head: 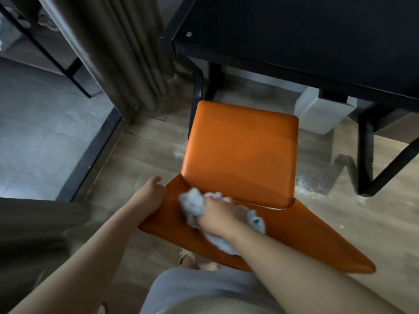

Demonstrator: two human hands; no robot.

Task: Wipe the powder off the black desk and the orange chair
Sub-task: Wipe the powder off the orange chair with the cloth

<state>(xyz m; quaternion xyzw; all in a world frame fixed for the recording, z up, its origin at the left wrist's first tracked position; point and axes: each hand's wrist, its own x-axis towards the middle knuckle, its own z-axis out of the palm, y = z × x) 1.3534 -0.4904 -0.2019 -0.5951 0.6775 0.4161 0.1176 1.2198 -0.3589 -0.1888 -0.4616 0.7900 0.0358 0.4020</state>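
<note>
Right hand (pixel 217 217) bunching pale cloth (pixel 192 205) on orange chair (pixel 240 152) backrest, left hand (pixel 152 196) gripping its edge; black desk (pixel 294 35) beyond

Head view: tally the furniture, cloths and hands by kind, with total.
Orange chair: 1
Black desk: 1
Light blue cloth: 1
Hands: 2 (left hand on the backrest edge, right hand on the cloth)
Total: 5
</note>
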